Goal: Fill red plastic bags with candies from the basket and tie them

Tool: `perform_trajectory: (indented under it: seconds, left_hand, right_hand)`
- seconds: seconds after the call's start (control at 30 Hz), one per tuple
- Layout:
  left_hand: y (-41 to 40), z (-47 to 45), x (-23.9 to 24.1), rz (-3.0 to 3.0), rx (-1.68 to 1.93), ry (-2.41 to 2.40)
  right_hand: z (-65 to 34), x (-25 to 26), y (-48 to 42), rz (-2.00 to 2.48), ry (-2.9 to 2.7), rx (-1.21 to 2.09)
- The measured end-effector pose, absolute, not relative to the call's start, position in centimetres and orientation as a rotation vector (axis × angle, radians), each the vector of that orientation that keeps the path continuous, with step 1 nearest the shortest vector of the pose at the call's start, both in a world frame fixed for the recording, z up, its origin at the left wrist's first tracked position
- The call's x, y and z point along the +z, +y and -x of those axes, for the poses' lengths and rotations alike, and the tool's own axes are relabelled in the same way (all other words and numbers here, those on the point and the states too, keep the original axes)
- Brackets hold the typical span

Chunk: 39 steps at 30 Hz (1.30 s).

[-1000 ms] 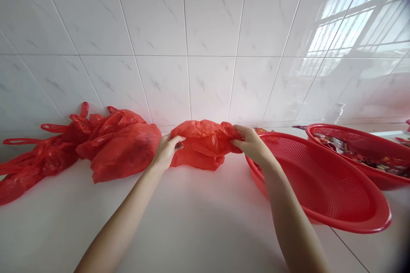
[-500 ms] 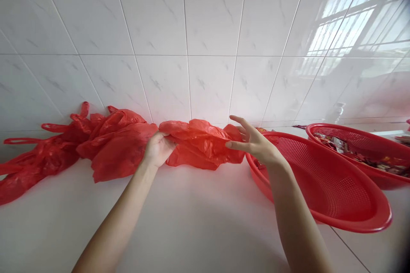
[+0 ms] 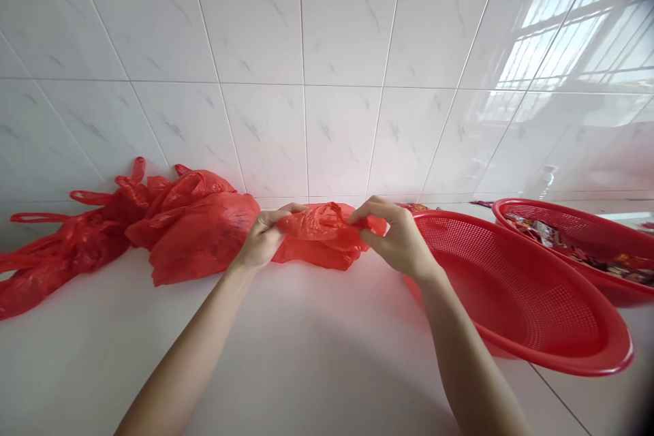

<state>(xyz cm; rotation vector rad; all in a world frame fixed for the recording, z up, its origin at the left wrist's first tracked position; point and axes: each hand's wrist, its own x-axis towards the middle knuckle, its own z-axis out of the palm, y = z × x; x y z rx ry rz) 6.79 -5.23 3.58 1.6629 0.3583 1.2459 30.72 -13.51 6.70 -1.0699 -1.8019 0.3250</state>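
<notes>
A crumpled red plastic bag (image 3: 319,235) lies on the white counter near the tiled wall. My left hand (image 3: 263,240) pinches its left edge with closed fingers. My right hand (image 3: 396,238) grips its right edge, fingers curled round the plastic. The bag is bunched between both hands. Right beside my right hand stands an empty red perforated basket (image 3: 516,286).
A heap of several more red plastic bags (image 3: 153,225) lies to the left against the wall. A second red basket (image 3: 577,245) holding printed wrappers stands at the far right. The white tiled wall rises directly behind everything.
My right hand, grasping a second ago, opened and lifted off the bag, and has now closed on its right edge again. The bag is more tightly bunched. My left hand kept its hold.
</notes>
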Motion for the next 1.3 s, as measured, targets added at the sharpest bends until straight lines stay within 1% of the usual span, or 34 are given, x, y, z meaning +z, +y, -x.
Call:
perform_trajectory:
  seconds: [0.07, 0.13, 0.23, 0.3, 0.43, 0.6, 0.8, 0.93, 1.07, 1.2, 1.3]
  left_hand:
    - [-5.4, -6.4, 3.8, -1.805, 1.188, 0.416]
    - [-5.7, -6.0, 4.2, -1.979, 1.119, 0.504]
    - [-6.4, -5.7, 4.7, -2.253, 0.996, 0.647]
    - [-6.8, -5.6, 4.9, -2.418, 0.851, 0.739]
    - [-7.6, -6.1, 5.2, -2.521, 0.618, 0.924]
    - [-8.3, -7.0, 5.3, -2.525, 0.558, 1.296]
    - [-7.5, -6.7, 4.3, -2.547, 0.389, 1.617]
    - [-6.8, -6.6, 3.9, -2.496, 0.515, 1.64]
    - [-6.9, -6.8, 4.1, -2.357, 0.714, 1.417]
    - [-7.5, -7.4, 4.4, -2.049, 0.861, 1.22]
    - [-7.8, -7.8, 4.8, -1.71, 0.946, 1.095]
  right_hand:
    - [-31.2, 6.7, -13.2, 1.048, -1.667, 0.223]
    - [-31.7, 6.8, -13.1, 1.017, -1.58, 0.195]
    - [-32.2, 7.1, -13.2, 0.955, -1.553, 0.328]
    - [-32.6, 7.3, -13.5, 0.869, -1.557, 0.455]
    - [-33.3, 7.6, -14.4, 0.682, -1.608, 0.652]
    - [-34.4, 8.1, -15.5, 0.69, -1.868, 0.718]
    - [-33.9, 9.2, -16.7, 0.878, -2.286, 0.55]
    - [-32.9, 9.6, -17.5, 1.098, -2.343, 0.441]
    - [-31.5, 9.1, -17.7, 1.333, -2.332, 0.347]
    - [-29.3, 7.5, -16.8, 1.519, -2.36, 0.199]
    - [-28.0, 6.2, -15.8, 1.542, -2.445, 0.109]
